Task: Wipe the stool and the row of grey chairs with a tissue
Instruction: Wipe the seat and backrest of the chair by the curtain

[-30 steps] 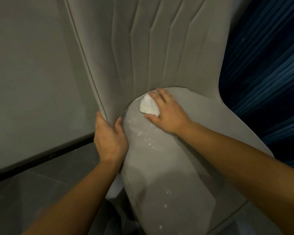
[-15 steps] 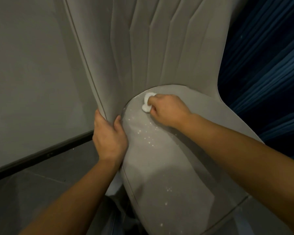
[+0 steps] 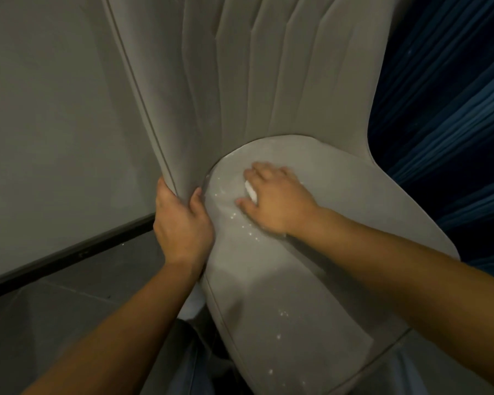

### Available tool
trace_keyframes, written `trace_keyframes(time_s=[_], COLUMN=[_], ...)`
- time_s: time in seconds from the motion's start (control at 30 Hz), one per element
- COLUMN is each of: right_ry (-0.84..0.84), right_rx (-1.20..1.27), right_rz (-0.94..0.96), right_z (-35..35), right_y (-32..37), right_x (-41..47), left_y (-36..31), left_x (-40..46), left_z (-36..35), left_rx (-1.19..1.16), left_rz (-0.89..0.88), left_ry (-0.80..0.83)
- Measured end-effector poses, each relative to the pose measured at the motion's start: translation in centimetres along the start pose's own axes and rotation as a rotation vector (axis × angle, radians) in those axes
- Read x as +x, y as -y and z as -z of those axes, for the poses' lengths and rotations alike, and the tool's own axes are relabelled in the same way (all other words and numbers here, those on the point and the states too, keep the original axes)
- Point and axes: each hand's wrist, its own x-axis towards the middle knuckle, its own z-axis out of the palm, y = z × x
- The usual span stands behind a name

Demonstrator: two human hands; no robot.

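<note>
Wiping the seat of a grey chair, seen from the head camera. The right hand lies palm-down on the rear part of the seat, close to where the seat meets the pleated backrest; its fingers are spread over a wadded white tissue, pressing it against the fabric, with only a small edge of the tissue showing beneath the palm (the hand is blurred, so the exact lie of each finger cannot be told). The left hand grasps the left edge of the backrest just beside the seat, thumb on the front face and fingers wrapped behind, bracing the chair. Pale specks are scattered on the seat immediately nearer the camera than the right hand, and a second cluster lies toward the front of the seat. Left of the chair are a plain wall and a dark skirting strip; right of it hangs a dark blue curtain.

To do this step well, the tissue should probably be kept flat under the fingers, with even pressure. Overlapping strokes drawn from the backrest seam toward the front edge would gather the specks rather than scatter them, while the bracing grip steadies the chair. The stool and the other chairs are out of view.
</note>
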Motion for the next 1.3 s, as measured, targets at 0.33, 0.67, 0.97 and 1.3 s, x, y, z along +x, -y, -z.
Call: trace_keyframes(time_s=[0.33,0.67,0.97,1.3], right_ry=[-0.321,-0.031,-0.016,-0.003], right_rx=[0.486,0.337,0.525,0.644], right_rz=[-0.220,-0.392,-0.626,-0.474], right_z=[2.1,3.2,3.8,4.2], right_y=[-3.8,-6.1,-5.5,-5.6], right_x=[-1.4,-4.6,-2.7,0.8], left_y=[0.0,-0.1,-0.4,-0.3], left_x=[-0.1,-0.1,-0.3,-0.3], left_z=[0.0,0.0,0.1,0.1], left_rx=[-0.023,-0.005,-0.012,0.002], left_rz=[-0.007,-0.008,0.004,-0.005], left_ry=[0.013,0.021,0.018,0.013])
